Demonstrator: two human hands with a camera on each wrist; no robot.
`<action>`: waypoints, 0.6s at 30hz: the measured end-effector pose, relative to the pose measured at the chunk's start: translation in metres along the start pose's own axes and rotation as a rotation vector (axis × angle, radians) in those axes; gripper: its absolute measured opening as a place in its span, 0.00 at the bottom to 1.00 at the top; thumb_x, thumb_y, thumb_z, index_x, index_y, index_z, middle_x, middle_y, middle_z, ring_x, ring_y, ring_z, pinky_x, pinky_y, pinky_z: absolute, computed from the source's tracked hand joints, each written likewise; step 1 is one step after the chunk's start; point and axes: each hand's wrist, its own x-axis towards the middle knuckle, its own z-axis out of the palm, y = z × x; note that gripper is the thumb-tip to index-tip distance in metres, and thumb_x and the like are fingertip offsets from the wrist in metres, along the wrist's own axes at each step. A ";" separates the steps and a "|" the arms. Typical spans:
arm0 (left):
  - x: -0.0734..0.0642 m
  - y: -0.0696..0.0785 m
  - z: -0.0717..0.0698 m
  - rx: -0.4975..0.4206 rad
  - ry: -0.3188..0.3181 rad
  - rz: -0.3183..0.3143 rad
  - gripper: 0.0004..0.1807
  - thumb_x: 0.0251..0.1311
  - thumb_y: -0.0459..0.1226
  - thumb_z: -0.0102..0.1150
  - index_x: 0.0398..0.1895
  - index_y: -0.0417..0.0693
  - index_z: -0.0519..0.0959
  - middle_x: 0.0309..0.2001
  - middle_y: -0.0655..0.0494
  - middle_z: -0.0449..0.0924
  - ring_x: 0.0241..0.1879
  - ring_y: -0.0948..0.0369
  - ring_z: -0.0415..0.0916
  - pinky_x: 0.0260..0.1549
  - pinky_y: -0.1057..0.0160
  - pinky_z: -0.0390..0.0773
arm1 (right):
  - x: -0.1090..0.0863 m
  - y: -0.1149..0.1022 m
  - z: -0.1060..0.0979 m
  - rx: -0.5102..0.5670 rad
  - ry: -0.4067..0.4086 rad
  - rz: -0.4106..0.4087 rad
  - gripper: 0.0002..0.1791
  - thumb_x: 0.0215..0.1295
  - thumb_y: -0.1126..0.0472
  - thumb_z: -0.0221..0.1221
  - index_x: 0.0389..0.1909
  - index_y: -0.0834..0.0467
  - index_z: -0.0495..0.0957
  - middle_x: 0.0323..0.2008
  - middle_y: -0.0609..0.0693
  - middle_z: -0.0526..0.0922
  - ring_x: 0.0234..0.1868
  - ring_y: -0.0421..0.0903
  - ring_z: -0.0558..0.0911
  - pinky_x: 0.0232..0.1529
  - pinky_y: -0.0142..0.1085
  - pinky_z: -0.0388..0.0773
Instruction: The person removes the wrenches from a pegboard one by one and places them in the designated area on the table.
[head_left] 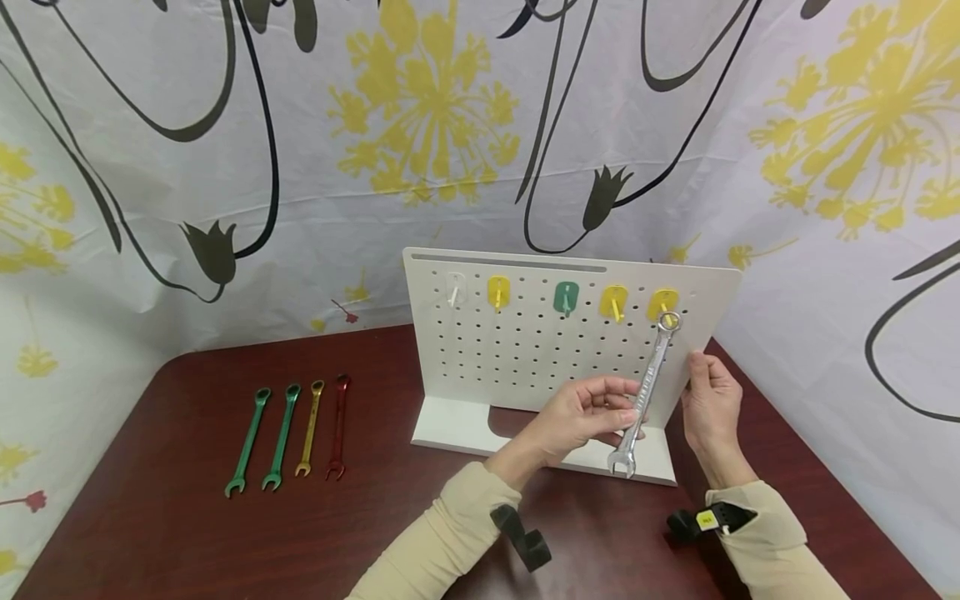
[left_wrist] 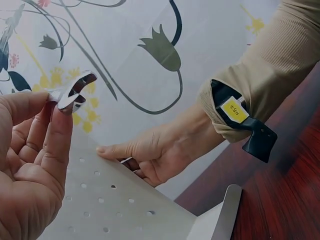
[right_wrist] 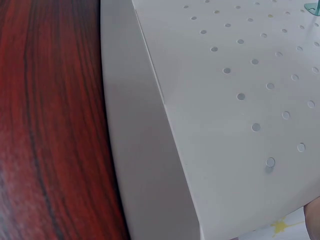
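Observation:
My left hand [head_left: 581, 417] pinches a silver combination wrench [head_left: 647, 387] between thumb and fingers. The wrench stands nearly upright, its ring end at the far-right yellow hook [head_left: 663, 302]; I cannot tell whether the ring is over the hook. Its open-jaw end [left_wrist: 75, 92] juts past the fingertips in the left wrist view. A white pegboard [head_left: 487, 350] stands behind the wrench. My right hand [head_left: 712, 408] grips the pegboard's right edge, thumb on the front face and some fingers hidden behind. The right wrist view shows mostly the perforated panel [right_wrist: 210, 130].
Two green wrenches [head_left: 247, 442], a yellow wrench [head_left: 310, 429] and a red wrench [head_left: 339, 429] lie side by side on the dark wood table [head_left: 187, 550]. Along the board's top are a white hook [head_left: 455, 289], another two yellow hooks and a green hook [head_left: 566, 297]. Patterned cloth [head_left: 315, 208] hangs behind.

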 end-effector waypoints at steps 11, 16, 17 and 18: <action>-0.012 0.002 -0.009 -0.007 0.004 0.003 0.19 0.61 0.22 0.50 0.56 0.28 0.67 0.44 0.29 0.73 0.31 0.69 0.79 0.32 0.69 0.80 | -0.001 -0.001 0.000 -0.036 0.026 0.028 0.12 0.65 0.62 0.55 0.22 0.60 0.78 0.26 0.46 0.79 0.25 0.36 0.72 0.20 0.24 0.67; -0.019 0.005 -0.013 -0.012 0.031 -0.001 0.19 0.61 0.23 0.51 0.56 0.28 0.67 0.38 0.51 0.78 0.32 0.69 0.80 0.33 0.69 0.81 | 0.000 -0.002 0.000 -0.043 0.024 0.024 0.11 0.64 0.61 0.57 0.23 0.61 0.77 0.28 0.46 0.81 0.28 0.36 0.74 0.22 0.24 0.69; -0.021 0.005 -0.015 -0.013 0.036 -0.004 0.19 0.61 0.23 0.51 0.56 0.28 0.67 0.38 0.54 0.78 0.32 0.69 0.80 0.33 0.69 0.81 | 0.000 -0.002 0.000 -0.044 0.021 0.021 0.11 0.64 0.61 0.57 0.23 0.61 0.77 0.29 0.46 0.81 0.30 0.36 0.76 0.25 0.24 0.71; -0.022 0.006 -0.016 -0.013 0.042 -0.004 0.19 0.61 0.23 0.51 0.55 0.28 0.67 0.38 0.57 0.77 0.32 0.68 0.80 0.33 0.69 0.81 | 0.000 -0.002 -0.001 -0.044 0.016 0.018 0.11 0.64 0.61 0.56 0.23 0.61 0.78 0.30 0.46 0.82 0.32 0.36 0.77 0.27 0.24 0.74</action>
